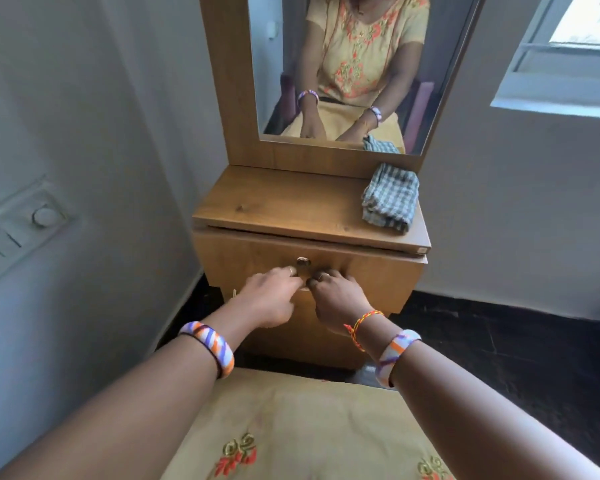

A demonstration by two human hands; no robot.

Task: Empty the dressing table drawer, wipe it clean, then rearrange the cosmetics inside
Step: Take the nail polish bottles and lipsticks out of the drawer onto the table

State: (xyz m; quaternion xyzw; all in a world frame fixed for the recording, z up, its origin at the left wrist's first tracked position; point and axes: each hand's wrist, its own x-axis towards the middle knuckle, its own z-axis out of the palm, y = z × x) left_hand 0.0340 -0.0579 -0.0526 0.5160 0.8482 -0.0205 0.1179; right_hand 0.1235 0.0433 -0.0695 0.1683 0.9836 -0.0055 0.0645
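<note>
While both arms reach forward from a seated lap, the 2 hands meet at the front of a wooden dressing table drawer [371, 282], which is closed or very nearly so. The left hand [270, 299] and the right hand [338, 296] sit side by side at the drawer's middle, just below a small round metal lock [303, 262]. Their fingers curl inward around what seems to be a metal handle [305, 289], of which only a sliver shows between them; the grip itself is mostly hidden behind the knuckles, so how firmly they clamp it cannot be told.

The drawer front runs left to right across the view, and the drawer lies straight ahead of the fingers, so a pull would come toward the person's lap. Both hands are equally near.

On the tabletop [274, 202] above, a folded checked cloth [390, 199] lies at the back right corner, well apart from the hands. A mirror [354, 64] stands behind it. No cosmetics are visible, so the task seems to be at its very start.
</note>
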